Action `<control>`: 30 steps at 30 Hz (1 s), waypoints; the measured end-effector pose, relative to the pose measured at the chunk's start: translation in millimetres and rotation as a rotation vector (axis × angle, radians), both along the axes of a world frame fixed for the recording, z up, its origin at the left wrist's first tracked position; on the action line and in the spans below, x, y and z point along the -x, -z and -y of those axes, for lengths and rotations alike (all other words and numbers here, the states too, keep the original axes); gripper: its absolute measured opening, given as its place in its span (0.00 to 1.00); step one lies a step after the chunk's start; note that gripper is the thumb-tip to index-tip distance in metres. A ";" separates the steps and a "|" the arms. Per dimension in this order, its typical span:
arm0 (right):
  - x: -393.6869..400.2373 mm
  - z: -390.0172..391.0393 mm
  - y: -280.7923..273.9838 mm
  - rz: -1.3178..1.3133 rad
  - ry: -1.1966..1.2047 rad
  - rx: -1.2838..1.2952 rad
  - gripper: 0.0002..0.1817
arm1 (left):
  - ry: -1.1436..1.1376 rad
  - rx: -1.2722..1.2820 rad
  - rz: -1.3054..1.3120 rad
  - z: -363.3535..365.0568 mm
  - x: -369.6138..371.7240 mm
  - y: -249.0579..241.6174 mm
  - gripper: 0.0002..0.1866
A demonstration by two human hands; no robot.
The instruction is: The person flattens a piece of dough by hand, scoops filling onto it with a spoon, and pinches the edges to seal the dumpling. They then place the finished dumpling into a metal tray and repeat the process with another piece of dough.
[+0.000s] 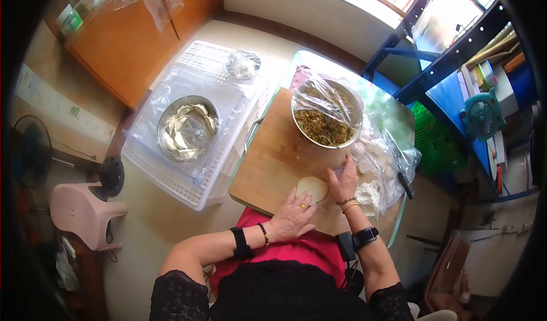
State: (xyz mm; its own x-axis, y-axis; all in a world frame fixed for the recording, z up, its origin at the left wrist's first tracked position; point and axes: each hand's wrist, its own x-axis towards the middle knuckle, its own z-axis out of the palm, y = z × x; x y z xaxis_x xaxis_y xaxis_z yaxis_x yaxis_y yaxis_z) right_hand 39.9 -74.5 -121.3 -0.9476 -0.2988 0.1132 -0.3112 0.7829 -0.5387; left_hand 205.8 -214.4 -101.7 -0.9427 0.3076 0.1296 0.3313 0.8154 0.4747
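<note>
A round, pale dough wrapper (pixel 317 187) lies flat on the wooden board (pixel 265 161). My left hand (pixel 292 215) rests at its near-left edge, fingers stretched out and touching it. To the right of the wrapper is my right hand (pixel 343 183), thumb and fingers apart, holding nothing that I can see. Beyond the hands stands a metal bowl of chopped filling (pixel 325 126), partly covered by clear plastic film (pixel 325 96). White flour or dough (pixel 369 198) sits beside my right hand, in and around a crumpled clear plastic bag (pixel 384 176).
On the left, a white plastic crate (pixel 196 198) bears a metal bowl (pixel 165 119) with several folded dumplings (pixel 181 141). A black-handled utensil (pixel 405 185) lies at the board's right. A pink stool (pixel 80 213), green crate (pixel 436 144) and blue shelf (pixel 450 101) stand around.
</note>
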 end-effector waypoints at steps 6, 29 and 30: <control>-53.9 14.8 -16.6 -0.125 -0.289 -0.037 0.42 | -0.039 -0.028 -0.051 2.3 -1.5 6.6 0.33; 4.0 7.2 7.6 -0.171 -0.138 0.000 0.39 | -0.142 -0.025 -0.021 13.9 -0.5 3.3 0.34; 4.7 0.8 7.2 -0.174 -0.146 0.001 0.39 | -0.151 -0.025 -0.024 13.7 2.5 2.7 0.34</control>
